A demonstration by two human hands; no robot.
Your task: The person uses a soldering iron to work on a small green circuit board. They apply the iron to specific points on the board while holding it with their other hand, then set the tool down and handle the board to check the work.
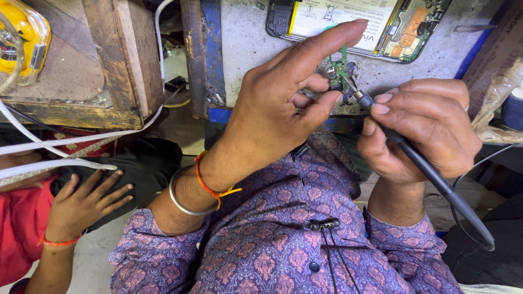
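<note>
One small green circuit board (340,68) sat pinched between my left hand's (283,103) thumb and fingers, just above the near edge of the grey workbench (245,49). My right hand (422,128) gripped a dark soldering iron (419,163), its tip touching the board. An opened phone (354,22) lay at the bench's far edge. Another person's hand (87,201) rested flat at lower left.

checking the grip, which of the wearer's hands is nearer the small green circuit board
Left. The left hand pinches the small green circuit board in its fingertips; the right hand sits just right of it, holding the soldering iron whose tip touches the board.
</note>
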